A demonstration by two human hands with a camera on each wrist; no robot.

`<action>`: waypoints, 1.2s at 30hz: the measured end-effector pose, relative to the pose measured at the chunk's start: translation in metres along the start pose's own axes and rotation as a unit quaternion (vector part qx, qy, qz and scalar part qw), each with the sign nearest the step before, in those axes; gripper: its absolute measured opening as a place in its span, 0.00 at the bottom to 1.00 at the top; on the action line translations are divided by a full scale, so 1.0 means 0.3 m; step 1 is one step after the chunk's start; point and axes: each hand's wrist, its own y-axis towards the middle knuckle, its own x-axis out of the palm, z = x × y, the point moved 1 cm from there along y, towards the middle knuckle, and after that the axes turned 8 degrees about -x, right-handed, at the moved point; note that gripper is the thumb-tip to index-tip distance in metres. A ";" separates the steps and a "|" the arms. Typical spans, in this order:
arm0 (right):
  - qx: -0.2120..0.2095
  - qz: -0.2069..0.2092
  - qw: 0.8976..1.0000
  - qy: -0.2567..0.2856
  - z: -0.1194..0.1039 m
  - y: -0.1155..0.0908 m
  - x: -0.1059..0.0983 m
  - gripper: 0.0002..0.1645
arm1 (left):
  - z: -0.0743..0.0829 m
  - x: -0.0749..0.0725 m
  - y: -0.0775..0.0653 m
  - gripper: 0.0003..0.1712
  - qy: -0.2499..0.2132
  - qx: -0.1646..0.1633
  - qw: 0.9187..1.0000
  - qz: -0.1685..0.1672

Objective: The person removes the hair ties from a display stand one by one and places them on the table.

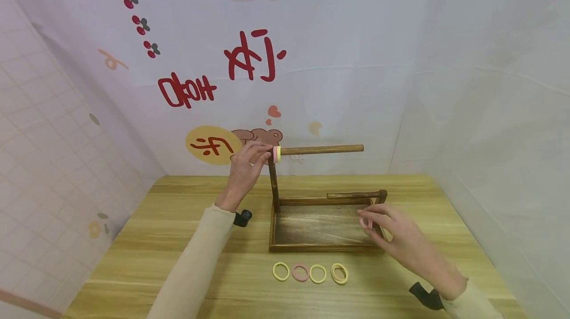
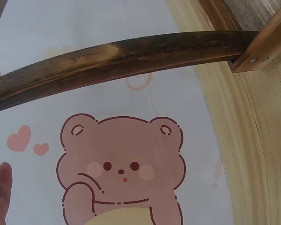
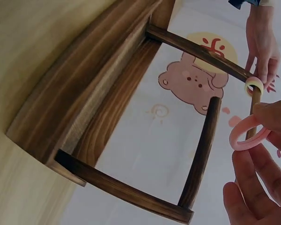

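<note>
My right hand [image 1: 396, 232] pinches a pink hair tie [image 3: 248, 133] between thumb and fingers, over the right end of a dark wooden rack [image 1: 294, 248]. My left hand [image 1: 247, 165] is at the top of the rack's left post [image 1: 274, 185], fingertips right by the corner where the upper rod [image 1: 325, 150] starts. Beside those fingertips, a pink hair tie [image 1: 275, 154] and a yellow one [image 1: 279, 154] hang round that rod. In the left wrist view, one fingertip [image 2: 4, 176] shows apart from the post, and the rest of the hand is mostly out of frame.
In front of the rack, several yellow hair ties [image 1: 318, 266] and a pink one [image 1: 300, 279] lie in a row on the wooden table [image 1: 187, 240]. A shorter, lower rod [image 1: 352, 195] extends leftward from the right post. A printed white cloth [image 1: 347, 37] hangs behind.
</note>
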 end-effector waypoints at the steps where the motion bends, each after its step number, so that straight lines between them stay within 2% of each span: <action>1: 0.004 -0.007 1.000 0.004 -0.004 -0.004 0.002 0.29 | 0.001 0.000 0.000 0.10 -0.001 0.001 1.000 0.001; 4: 0.020 -0.026 0.999 0.022 -0.016 -0.020 0.007 0.28 | 0.002 -0.002 0.000 0.10 -0.005 0.001 1.000 0.002; 7: 0.029 -0.037 0.998 0.041 -0.030 -0.037 0.013 0.21 | 0.004 -0.003 0.002 0.10 -0.005 0.000 1.000 0.002; 9: 0.030 -0.041 0.998 0.041 -0.038 -0.048 0.020 0.23 | 0.005 -0.004 0.002 0.10 -0.004 0.000 1.000 0.002; 12: 0.023 -0.045 0.998 0.023 -0.046 -0.062 0.030 0.29 | 0.005 -0.004 0.003 0.10 -0.003 0.001 1.000 0.002; 17: 0.004 -0.043 0.999 0.011 -0.049 -0.087 0.053 0.18 | 0.004 -0.004 0.004 0.10 -0.005 0.001 1.000 0.001; 20: -0.004 -0.043 0.999 0.017 -0.051 -0.102 0.068 0.20 | 0.003 -0.004 0.003 0.10 -0.004 -0.008 1.000 -0.001; 22: -0.004 -0.046 0.999 0.022 -0.057 -0.109 0.077 0.16 | 0.004 -0.004 0.002 0.10 -0.003 -0.017 1.000 -0.004; 23: -0.004 -0.049 0.999 0.023 -0.060 -0.113 0.082 0.17 | 0.004 -0.004 0.002 0.10 -0.003 -0.021 1.000 -0.005; 27: -0.003 -0.058 0.998 0.032 -0.068 -0.133 0.100 0.33 | 0.006 -0.005 0.001 0.11 -0.003 -0.027 1.000 -0.009; 36: -0.023 -0.063 0.997 0.049 -0.067 -0.177 0.132 0.29 | 0.007 -0.003 0.000 0.10 -0.005 -0.023 1.000 -0.011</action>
